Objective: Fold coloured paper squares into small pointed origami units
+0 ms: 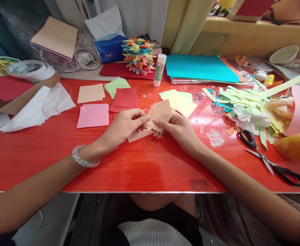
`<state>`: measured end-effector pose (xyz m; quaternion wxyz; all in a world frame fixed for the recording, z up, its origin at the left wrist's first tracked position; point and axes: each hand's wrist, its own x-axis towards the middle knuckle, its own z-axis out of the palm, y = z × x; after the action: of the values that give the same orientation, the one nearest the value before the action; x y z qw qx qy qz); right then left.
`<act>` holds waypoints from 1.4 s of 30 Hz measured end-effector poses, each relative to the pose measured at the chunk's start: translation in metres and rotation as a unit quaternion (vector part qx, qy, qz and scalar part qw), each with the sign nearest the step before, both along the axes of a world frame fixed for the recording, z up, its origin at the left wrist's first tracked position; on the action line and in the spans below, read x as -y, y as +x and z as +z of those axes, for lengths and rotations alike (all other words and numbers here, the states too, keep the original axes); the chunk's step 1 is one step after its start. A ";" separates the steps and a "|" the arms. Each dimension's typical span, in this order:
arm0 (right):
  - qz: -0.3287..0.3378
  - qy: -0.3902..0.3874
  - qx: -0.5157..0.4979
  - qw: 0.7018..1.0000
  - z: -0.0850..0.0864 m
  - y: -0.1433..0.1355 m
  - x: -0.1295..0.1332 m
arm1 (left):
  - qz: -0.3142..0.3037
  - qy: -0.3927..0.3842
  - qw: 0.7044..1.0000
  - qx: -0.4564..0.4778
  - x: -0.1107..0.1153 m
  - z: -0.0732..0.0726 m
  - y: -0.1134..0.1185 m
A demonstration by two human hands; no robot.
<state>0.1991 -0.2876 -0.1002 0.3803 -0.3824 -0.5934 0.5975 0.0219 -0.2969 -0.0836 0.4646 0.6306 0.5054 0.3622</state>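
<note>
Currently, the left hand point(126, 127) and right hand point(182, 129) pinch peach paper point(162, 110) between them.

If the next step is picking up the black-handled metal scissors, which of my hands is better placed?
Likely right: your right hand is nearer the scissors, which lie open on that side of the red table. It and your left hand both hold tan paper.

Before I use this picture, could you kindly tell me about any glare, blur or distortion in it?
Head view: pale glare on the red table, just right of the yellow papers; head view: the yellow object at the right edge looks soft and stretched, perhaps by a wide lens; head view: the tan paper in the fingers has readable edges.
</note>
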 end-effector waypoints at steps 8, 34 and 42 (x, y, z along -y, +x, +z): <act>0.002 0.007 0.011 1.000 0.001 -0.001 0.001 | -0.004 0.017 0.999 -0.047 0.004 0.001 0.000; 0.080 0.013 0.082 0.993 0.001 0.003 0.002 | -0.028 -0.003 1.000 -0.009 -0.001 0.014 -0.004; 0.002 0.017 0.009 1.000 -0.003 0.002 -0.001 | -0.042 -0.017 0.997 -0.056 0.005 0.009 0.000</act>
<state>0.2014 -0.2867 -0.1032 0.3804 -0.3804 -0.6076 0.5843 0.0214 -0.3020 -0.0746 0.4609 0.6626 0.5094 0.2983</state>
